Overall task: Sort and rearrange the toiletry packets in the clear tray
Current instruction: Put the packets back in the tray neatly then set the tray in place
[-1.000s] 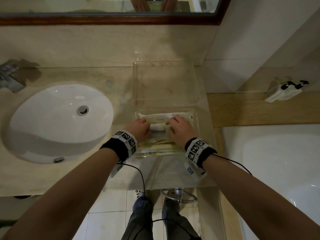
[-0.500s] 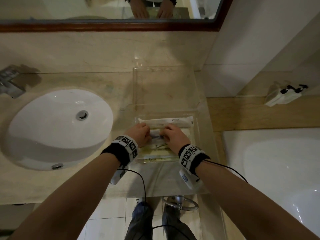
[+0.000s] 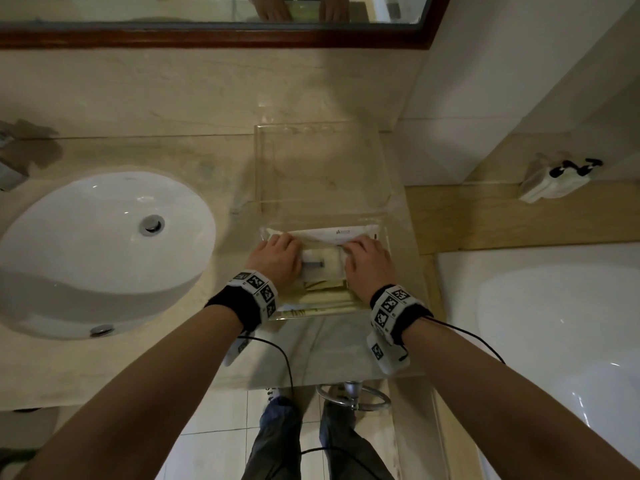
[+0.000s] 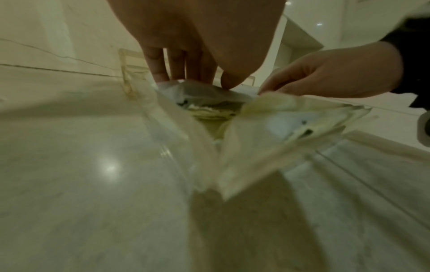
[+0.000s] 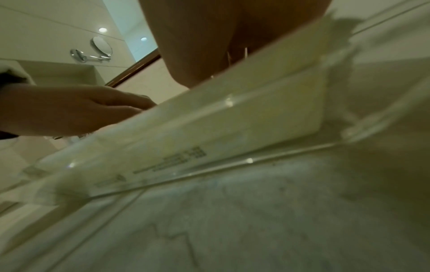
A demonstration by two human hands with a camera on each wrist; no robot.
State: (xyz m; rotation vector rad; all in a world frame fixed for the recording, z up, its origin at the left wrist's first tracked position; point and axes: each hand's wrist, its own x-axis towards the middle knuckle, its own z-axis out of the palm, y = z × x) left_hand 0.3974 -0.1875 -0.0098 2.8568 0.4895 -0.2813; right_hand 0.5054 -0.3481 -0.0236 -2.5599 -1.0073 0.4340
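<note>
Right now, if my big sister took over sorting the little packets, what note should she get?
Left hand: in the clear tray, fingers curled down onto the left end of the packets, thumb and fingers pinching a white one.
Right hand: on the right end of the same pile, fingertips on a packet; grip not clear.
Things: all packets sit in the tray's near compartment; a long white packet lies along its far edge, smaller ones between the hands, more by the near wall. The far compartment holds nothing.
Done: packets gathered in one compartment.
Left: finish sorting and lining them up.
</note>
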